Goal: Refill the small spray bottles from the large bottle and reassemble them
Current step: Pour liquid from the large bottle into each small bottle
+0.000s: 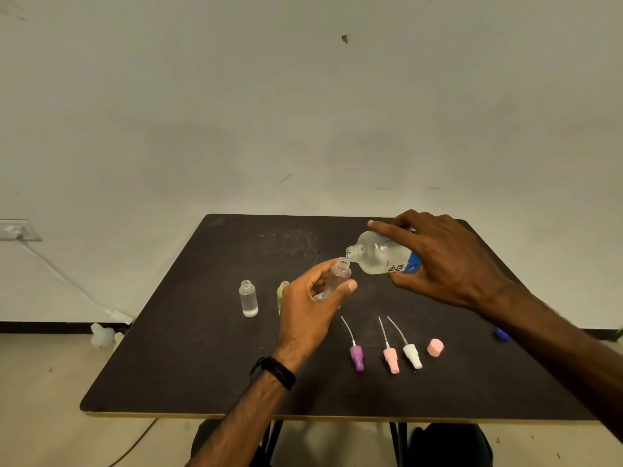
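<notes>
Nearest me, the person's left forearm, with a black wristband (pixel 273 372), reached up over the table's pale front edge to the left hand (pixel 312 306), whose fingers and thumb wrapped a small clear spray bottle (pixel 335 279). That bottle was held above the table, its long axis tilted, open neck pointing up and to the right. Just beside that neck was the mouth of the large bottle (pixel 381 254), clasped from above by the right hand (pixel 441 261); it lay nearly on its side, neck pointing left and slightly down, blue label toward the palm. On the dark table (pixel 202 365) another clear small bottle (pixel 248 298) stood upright and uncapped, and a yellowish bottle (pixel 282 293) stood partly hidden behind the left hand. Three spray heads, purple (pixel 356 357), pink (pixel 390 359) and white (pixel 412 355), lay in a row with dip tubes pointing away, a pink cap (pixel 435 347) just right of them. Behind stood a scuffed pale wall (pixel 303 112), with a white cable (pixel 60 274) trailing from a socket to the floor.
</notes>
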Motion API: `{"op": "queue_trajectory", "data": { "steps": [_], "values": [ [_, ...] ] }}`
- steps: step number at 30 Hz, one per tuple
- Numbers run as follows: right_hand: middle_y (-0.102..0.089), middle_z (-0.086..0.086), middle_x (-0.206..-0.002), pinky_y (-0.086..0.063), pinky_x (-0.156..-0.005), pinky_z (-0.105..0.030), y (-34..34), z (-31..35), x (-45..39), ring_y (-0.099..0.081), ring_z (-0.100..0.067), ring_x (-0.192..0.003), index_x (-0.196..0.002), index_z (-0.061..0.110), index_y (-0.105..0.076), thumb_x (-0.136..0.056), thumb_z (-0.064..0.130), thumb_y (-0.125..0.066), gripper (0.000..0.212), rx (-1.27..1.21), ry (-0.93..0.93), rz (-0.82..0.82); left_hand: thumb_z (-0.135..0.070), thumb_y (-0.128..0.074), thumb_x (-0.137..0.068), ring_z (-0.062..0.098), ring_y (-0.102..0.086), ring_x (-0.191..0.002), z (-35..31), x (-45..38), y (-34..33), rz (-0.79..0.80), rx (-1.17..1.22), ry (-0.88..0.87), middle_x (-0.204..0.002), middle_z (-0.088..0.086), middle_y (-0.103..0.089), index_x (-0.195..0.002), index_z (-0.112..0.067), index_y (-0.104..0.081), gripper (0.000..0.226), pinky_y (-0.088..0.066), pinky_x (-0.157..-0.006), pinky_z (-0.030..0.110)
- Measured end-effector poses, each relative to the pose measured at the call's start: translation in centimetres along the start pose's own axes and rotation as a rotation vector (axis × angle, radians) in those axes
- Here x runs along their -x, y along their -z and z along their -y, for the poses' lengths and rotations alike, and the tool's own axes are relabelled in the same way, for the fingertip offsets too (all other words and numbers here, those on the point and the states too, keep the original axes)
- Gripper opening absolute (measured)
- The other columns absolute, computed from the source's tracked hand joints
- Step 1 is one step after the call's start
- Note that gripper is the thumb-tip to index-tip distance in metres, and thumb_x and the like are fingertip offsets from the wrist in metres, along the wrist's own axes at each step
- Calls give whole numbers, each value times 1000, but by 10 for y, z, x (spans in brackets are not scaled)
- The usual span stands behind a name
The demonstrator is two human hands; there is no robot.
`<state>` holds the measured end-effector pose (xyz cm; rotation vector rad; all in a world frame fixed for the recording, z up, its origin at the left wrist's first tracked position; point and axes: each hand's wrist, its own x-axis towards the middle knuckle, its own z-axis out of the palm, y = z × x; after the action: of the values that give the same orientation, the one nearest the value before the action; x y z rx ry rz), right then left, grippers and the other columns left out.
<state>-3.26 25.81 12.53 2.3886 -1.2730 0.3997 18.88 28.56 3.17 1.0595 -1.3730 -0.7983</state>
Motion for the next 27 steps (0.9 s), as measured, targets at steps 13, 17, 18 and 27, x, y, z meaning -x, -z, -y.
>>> {"op": "queue_trajectory", "data": {
  "steps": [13, 17, 18, 27],
  "values": [
    [-59, -3, -118, -43, -81, -32, 3, 3, -6, -60, -22, -98, -144, 29, -44, -71, 49, -75, 82, 51, 46, 19, -27, -80, -84, 5, -69, -107, 3, 2, 0, 2, 1, -1, -110, -11, -75, -120, -22, -71, 38, -56, -96, 29],
    [-60, -4, -116, -45, -80, -34, 6, 4, -6, -61, -23, -97, -143, 27, -47, -70, 46, -77, 81, 61, 59, -1, -25, -80, -84, 3, -69, -106, 2, 2, 2, 2, -5, -14, -110, -12, -75, -121, -22, -71, 38, -55, -95, 25],
    [-60, -4, -116, -46, -80, -34, 5, 4, -6, -61, -23, -97, -143, 27, -47, -69, 46, -78, 82, 61, 60, -3, -24, -80, -84, 3, -69, -106, 2, 2, 2, 2, -5, -16, -110, -12, -75, -120, -21, -71, 37, -55, -95, 25],
    [-57, -1, -118, -45, -83, -34, 9, 5, -7, -57, -19, -100, -144, 29, -44, -73, 44, -72, 78, 82, 74, -9, -23, -81, -83, 4, -70, -104, 1, 1, 2, -7, 3, -17, -106, -13, -76, -117, -20, -72, 35, -54, -92, 22]
  ]
}}
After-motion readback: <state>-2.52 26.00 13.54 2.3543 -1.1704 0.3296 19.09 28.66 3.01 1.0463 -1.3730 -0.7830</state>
